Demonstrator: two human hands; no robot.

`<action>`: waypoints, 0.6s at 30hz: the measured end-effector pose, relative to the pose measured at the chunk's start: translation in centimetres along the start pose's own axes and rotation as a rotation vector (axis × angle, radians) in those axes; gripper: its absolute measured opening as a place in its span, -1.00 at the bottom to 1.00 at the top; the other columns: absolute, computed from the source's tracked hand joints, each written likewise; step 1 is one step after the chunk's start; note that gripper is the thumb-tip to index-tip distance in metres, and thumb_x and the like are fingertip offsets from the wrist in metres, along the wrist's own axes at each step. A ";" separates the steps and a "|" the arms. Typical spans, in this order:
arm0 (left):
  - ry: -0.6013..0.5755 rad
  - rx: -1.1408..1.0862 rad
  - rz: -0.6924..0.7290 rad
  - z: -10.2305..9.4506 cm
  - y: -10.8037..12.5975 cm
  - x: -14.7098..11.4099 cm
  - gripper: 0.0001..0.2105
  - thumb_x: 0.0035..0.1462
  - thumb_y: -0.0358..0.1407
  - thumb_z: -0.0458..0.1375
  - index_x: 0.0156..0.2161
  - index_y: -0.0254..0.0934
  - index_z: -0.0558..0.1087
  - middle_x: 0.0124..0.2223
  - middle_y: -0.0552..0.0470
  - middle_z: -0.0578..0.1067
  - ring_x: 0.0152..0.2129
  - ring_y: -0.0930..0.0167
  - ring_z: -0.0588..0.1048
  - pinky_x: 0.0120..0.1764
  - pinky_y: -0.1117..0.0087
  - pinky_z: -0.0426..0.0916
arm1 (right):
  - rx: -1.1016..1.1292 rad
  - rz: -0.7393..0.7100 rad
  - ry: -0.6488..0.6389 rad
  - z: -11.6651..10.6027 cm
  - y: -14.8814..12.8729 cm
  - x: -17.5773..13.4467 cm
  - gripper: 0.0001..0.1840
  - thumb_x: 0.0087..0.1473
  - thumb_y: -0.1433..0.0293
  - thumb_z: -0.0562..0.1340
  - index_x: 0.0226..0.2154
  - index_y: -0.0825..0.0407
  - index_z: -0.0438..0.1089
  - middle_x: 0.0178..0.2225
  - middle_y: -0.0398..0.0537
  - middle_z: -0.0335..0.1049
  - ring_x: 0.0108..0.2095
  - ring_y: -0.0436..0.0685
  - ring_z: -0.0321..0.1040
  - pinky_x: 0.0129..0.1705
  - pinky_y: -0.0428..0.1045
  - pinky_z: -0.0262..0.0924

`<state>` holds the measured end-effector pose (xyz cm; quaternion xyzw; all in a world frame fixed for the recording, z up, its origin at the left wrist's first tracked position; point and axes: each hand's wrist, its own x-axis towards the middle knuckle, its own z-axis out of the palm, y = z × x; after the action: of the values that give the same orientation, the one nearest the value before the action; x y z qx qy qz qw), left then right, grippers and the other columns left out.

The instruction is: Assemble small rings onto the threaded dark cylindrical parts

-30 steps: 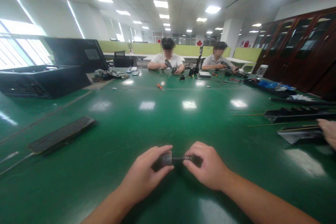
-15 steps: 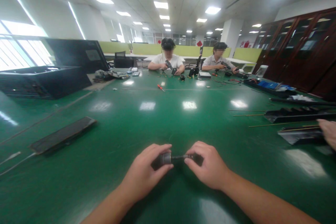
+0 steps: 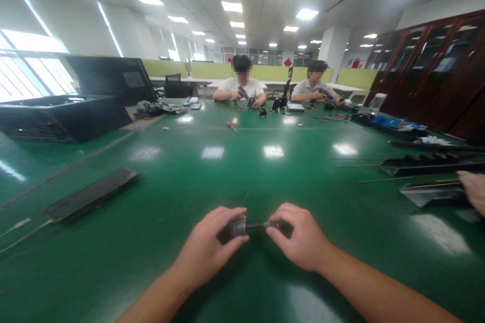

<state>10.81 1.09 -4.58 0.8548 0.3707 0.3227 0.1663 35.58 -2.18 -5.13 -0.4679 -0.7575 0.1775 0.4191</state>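
Note:
My left hand (image 3: 208,242) curls its thumb and fingers round a short dark grey cylinder (image 3: 239,227). A thin dark rod (image 3: 256,226) runs from the cylinder's right end toward my right hand (image 3: 299,237), which pinches the rod's far end between thumb and fingertips. Cylinder and rod lie roughly level, side to side, just above or on the green table (image 3: 242,186); I cannot tell whether they touch it. My palms hide the outer ends, and the part's exact kind does not show.
A flat dark bar (image 3: 93,195) with a white cable lies to the left. Black metal trays (image 3: 432,194) with thin rods are on the right, beside another person's hand (image 3: 473,192). Further off lies a red screwdriver (image 3: 231,126). Two people (image 3: 242,86) work across the table with power drills.

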 end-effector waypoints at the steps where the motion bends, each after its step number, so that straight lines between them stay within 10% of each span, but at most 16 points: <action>1: -0.002 0.000 0.000 0.0 0.0 0.0 -0.59 0.17 -0.30 0.30 0.11 0.03 0.38 -0.11 0.13 0.56 -0.18 0.42 0.54 -0.09 0.37 0.44 | 0.001 0.000 -0.002 0.0 0.0 0.0 -0.97 0.09 0.44 0.31 -0.38 0.05 0.48 -0.39 -0.08 0.49 -0.32 0.12 0.39 -0.25 0.00 0.19; 18: 0.054 0.055 -0.022 -0.5 0.2 0.2 -0.65 0.15 -0.22 0.30 0.06 -0.06 0.49 -0.13 0.04 0.54 -0.19 0.38 0.54 -0.10 0.36 0.47 | -0.007 0.009 0.007 -0.4 -0.1 -0.1 -0.98 0.07 0.46 0.31 -0.38 0.04 0.48 -0.38 -0.10 0.49 -0.32 0.11 0.39 -0.24 0.00 0.20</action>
<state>10.68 1.16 -3.96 0.8459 0.3930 0.3337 0.1363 35.83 -2.40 -4.91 -0.4733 -0.7545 0.1753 0.4195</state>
